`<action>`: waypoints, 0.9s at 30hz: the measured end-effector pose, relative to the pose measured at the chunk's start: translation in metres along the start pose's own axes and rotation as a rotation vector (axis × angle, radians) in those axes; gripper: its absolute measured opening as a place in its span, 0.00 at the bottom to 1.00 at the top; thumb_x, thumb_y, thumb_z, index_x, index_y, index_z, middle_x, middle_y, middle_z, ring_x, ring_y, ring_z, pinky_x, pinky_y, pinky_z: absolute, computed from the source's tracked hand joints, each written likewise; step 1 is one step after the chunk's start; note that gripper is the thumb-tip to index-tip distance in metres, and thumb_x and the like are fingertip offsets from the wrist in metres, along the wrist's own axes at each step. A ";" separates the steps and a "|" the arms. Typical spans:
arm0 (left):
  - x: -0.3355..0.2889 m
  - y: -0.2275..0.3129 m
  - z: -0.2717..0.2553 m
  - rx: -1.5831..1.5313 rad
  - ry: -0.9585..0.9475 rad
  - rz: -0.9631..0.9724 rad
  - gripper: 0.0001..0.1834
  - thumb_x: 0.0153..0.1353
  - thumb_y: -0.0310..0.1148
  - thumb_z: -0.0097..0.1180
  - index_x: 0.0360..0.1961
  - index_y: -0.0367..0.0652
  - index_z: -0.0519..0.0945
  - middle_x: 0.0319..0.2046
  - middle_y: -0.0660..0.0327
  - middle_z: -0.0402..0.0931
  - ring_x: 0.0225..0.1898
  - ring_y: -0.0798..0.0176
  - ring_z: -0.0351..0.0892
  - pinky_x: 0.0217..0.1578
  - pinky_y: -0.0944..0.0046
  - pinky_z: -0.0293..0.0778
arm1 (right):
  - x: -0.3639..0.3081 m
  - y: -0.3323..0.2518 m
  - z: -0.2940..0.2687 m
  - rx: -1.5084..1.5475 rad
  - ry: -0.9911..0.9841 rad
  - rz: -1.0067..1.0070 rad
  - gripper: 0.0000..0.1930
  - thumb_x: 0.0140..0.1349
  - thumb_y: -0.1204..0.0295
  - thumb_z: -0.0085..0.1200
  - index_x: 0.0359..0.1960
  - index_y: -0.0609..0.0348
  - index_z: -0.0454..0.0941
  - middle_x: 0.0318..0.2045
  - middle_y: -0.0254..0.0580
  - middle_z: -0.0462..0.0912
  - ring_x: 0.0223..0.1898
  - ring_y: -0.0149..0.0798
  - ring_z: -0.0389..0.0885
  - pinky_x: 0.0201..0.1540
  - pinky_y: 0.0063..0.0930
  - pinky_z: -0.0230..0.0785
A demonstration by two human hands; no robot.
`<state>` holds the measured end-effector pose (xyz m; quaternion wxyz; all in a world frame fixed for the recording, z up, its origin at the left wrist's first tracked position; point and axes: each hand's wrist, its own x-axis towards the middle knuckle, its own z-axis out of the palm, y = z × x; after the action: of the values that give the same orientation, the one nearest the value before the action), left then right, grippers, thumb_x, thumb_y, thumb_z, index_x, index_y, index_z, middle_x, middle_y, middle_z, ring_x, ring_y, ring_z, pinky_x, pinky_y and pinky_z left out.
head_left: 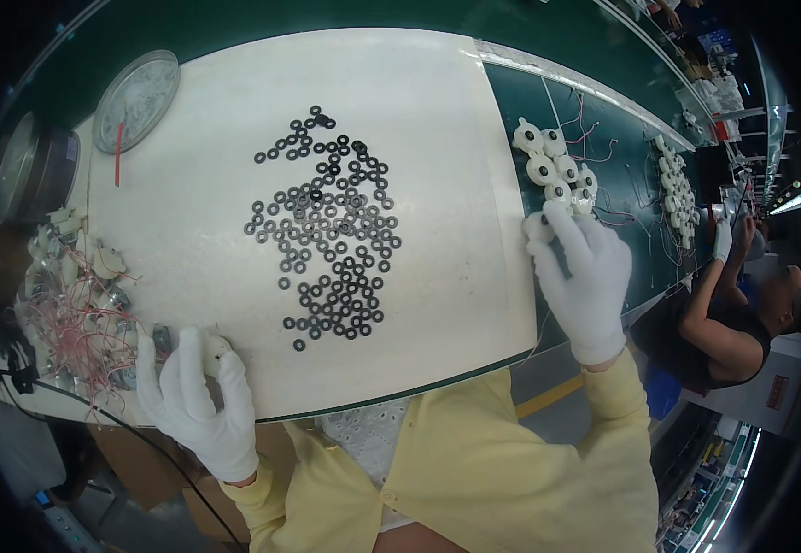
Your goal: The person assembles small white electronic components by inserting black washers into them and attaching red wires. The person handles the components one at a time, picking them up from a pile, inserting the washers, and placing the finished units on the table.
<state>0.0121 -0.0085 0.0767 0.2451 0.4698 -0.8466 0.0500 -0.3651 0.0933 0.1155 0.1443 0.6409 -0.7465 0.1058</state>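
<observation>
My left hand (196, 396), in a white glove, is at the near left of the white work sheet (419, 101). Its fingers curl around a round white plastic part (218, 348), mostly covered by the glove. At the sheet's right edge, the gloved fingers of my right hand (589, 281) close on another round white part (536, 228). Just beyond it sits a cluster of similar white parts (541, 170), each with a dark centre, some with thin wires trailing right. Many small black rings (345, 221) lie scattered over the middle of the sheet.
On the left is a heap of wired white parts and small metal motors (78, 318). Behind it stand a round container (36, 170) and a clear dish (138, 97) with a red stick (118, 155). More white parts (677, 194) lie far right, near a co-worker (727, 313). A black cable (133, 430) crosses the near-left edge.
</observation>
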 end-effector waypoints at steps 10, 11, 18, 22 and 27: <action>0.010 0.008 0.002 0.029 -0.039 0.007 0.23 0.60 0.30 0.63 0.57 0.39 0.80 0.37 0.56 0.79 0.60 0.37 0.72 0.57 0.41 0.67 | -0.023 -0.052 -0.011 0.385 0.161 0.048 0.27 0.45 0.72 0.68 0.52 0.55 0.83 0.42 0.45 0.81 0.42 0.47 0.77 0.47 0.40 0.68; 0.007 0.008 0.001 0.045 -0.016 0.001 0.23 0.60 0.32 0.64 0.57 0.43 0.80 0.38 0.58 0.78 0.60 0.39 0.72 0.58 0.41 0.66 | -0.019 -0.068 -0.010 0.452 0.110 -0.008 0.26 0.45 0.72 0.67 0.51 0.55 0.83 0.41 0.44 0.81 0.39 0.46 0.77 0.45 0.39 0.69; -0.004 0.036 -0.027 -0.068 0.323 0.104 0.17 0.64 0.45 0.53 0.48 0.47 0.82 0.34 0.63 0.77 0.54 0.50 0.76 0.58 0.44 0.66 | 0.021 -0.150 0.006 1.025 0.087 -0.561 0.20 0.46 0.68 0.67 0.44 0.39 0.84 0.39 0.38 0.83 0.23 0.35 0.77 0.22 0.28 0.65; 0.004 0.078 -0.006 -0.287 0.646 0.044 0.16 0.64 0.48 0.52 0.44 0.52 0.83 0.29 0.70 0.76 0.44 0.64 0.78 0.49 0.54 0.70 | 0.023 -0.169 0.001 1.230 0.184 -0.565 0.13 0.52 0.66 0.68 0.40 0.33 0.83 0.38 0.35 0.84 0.23 0.32 0.75 0.22 0.27 0.63; 0.007 0.079 -0.025 -0.545 0.393 0.259 0.18 0.64 0.51 0.51 0.44 0.52 0.83 0.24 0.73 0.75 0.38 0.66 0.78 0.40 0.59 0.72 | 0.000 -0.156 0.015 1.395 0.352 -0.537 0.07 0.60 0.64 0.67 0.36 0.42 0.80 0.34 0.32 0.83 0.23 0.31 0.72 0.26 0.27 0.60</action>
<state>-0.0459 0.0380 0.1135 0.5111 0.2573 -0.8181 -0.0572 -0.2119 0.0639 0.0973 -0.1559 0.7165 -0.2917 0.6141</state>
